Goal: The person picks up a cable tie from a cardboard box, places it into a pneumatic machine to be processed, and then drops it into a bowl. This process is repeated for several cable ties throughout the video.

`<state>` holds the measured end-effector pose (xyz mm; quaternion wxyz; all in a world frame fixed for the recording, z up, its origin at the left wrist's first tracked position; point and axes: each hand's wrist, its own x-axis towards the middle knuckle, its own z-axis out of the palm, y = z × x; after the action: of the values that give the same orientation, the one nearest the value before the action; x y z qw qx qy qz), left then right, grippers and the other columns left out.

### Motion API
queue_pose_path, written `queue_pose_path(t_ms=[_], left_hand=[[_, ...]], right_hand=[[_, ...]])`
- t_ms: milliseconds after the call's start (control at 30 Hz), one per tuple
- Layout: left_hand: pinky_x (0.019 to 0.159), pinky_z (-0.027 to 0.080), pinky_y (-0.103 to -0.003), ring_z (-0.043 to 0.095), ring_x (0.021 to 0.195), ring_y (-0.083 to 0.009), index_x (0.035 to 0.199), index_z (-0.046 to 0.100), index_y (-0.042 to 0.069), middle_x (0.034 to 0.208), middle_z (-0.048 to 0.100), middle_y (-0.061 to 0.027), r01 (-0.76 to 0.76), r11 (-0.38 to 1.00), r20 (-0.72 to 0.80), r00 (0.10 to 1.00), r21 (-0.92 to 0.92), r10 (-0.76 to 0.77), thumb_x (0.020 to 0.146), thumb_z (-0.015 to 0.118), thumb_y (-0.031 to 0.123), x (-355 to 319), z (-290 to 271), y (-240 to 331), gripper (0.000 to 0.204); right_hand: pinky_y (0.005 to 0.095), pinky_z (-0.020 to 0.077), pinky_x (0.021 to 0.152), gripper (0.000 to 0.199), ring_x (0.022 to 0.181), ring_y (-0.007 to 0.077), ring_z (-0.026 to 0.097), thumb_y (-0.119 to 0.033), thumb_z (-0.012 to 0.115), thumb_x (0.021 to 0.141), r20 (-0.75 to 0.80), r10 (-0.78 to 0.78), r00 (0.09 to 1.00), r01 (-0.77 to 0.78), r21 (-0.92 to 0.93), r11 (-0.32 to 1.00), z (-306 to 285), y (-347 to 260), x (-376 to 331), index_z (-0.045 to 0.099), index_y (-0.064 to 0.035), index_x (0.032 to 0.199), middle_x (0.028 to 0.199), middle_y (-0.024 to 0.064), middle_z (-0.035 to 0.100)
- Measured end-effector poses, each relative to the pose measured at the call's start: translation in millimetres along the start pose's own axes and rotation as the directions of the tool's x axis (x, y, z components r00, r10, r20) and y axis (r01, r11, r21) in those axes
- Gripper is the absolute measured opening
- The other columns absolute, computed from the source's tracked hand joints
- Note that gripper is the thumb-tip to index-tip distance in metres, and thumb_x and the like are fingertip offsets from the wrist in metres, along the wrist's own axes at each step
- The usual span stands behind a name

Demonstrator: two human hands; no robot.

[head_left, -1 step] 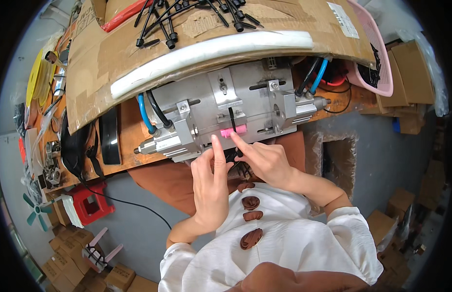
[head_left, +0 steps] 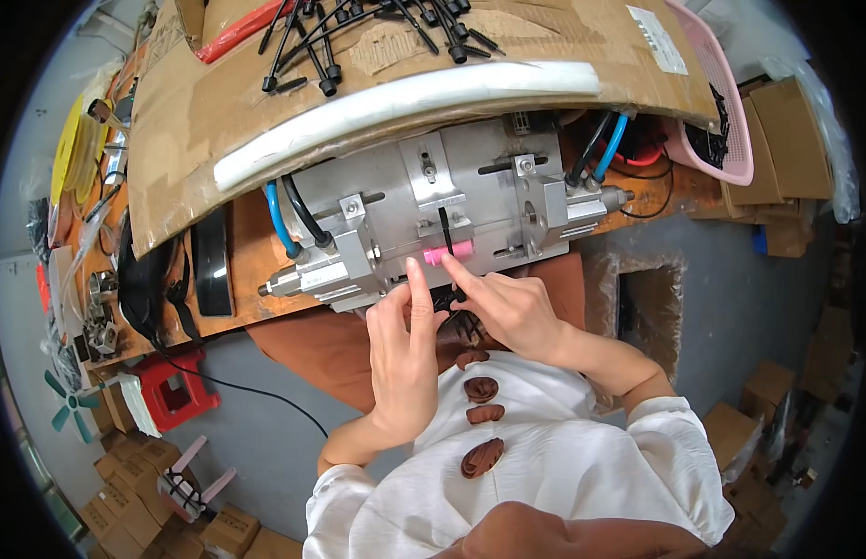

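Note:
A slim black rod (head_left: 445, 226) with a thicker lower end lies across a small pink piece (head_left: 459, 251) at the front middle of a metal clamping fixture (head_left: 396, 168). My right hand (head_left: 517, 312) is closed around the rod's lower end, its index fingertip against the rod and the pink piece. Beside it, my left hand (head_left: 402, 359) points its index finger up near the pink piece's left end. The other left fingers are loosely bent, the thumb stands apart, and I see nothing held there. Below the hands, more black rods (head_left: 466, 326) are partly hidden.
Above the fixture, a cardboard sheet (head_left: 200, 140) with a white padded edge bears several black rods (head_left: 326, 51). Blue hoses (head_left: 277, 219) run to the fixture's side cylinders. A pink basket (head_left: 731, 158) stands at right, and a red stool (head_left: 177, 387) on the floor at left.

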<state>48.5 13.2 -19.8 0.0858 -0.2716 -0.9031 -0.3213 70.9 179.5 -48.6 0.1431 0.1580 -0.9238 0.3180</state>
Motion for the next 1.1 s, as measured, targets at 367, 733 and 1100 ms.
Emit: queue_pose_path(t_ms=[367,733,1100], left_hand=[[0.074,0.046,-0.041,0.057,0.085,-0.0339,0.098,0.062,0.000,0.090,0.060,-0.0164,-0.312,0.901,-0.186,0.908,0.301,0.377,0.084,0.066,0.013,247,-43,-54,0.019],[0.063,0.044,-0.032,0.053,0.068,-0.0190,0.091,0.058,0.001,0.077,0.051,-0.0088,-0.424,0.906,0.087,0.902,-0.021,0.424,0.079,0.067,0.003,199,-56,-39,0.015],[0.068,0.043,-0.021,0.050,0.073,-0.0046,0.099,0.064,0.003,0.086,0.059,0.0019,-0.083,0.828,0.070,0.987,-0.555,0.145,0.090,0.063,0.011,208,-98,-35,0.013]], right_hand=[[0.0306,0.0494,0.051,0.019,0.067,0.0222,0.066,-0.015,0.064,0.086,-0.308,-0.245,0.919,0.046,-0.535,0.843,-95,31,190,0.061,-0.0037,0.101,0.078,0.0109,0.067],[0.0292,0.0470,0.049,0.017,0.049,0.0145,0.060,-0.014,0.068,0.077,0.295,0.229,0.928,-0.198,-0.134,0.971,-131,69,269,0.069,0.0027,0.077,0.059,0.0087,0.066],[0.0172,0.0505,0.049,0.046,0.077,0.0191,0.070,-0.033,0.064,0.091,0.096,0.223,0.970,-0.231,0.641,0.732,-184,47,226,0.057,0.0078,0.113,0.102,0.0190,0.068]])
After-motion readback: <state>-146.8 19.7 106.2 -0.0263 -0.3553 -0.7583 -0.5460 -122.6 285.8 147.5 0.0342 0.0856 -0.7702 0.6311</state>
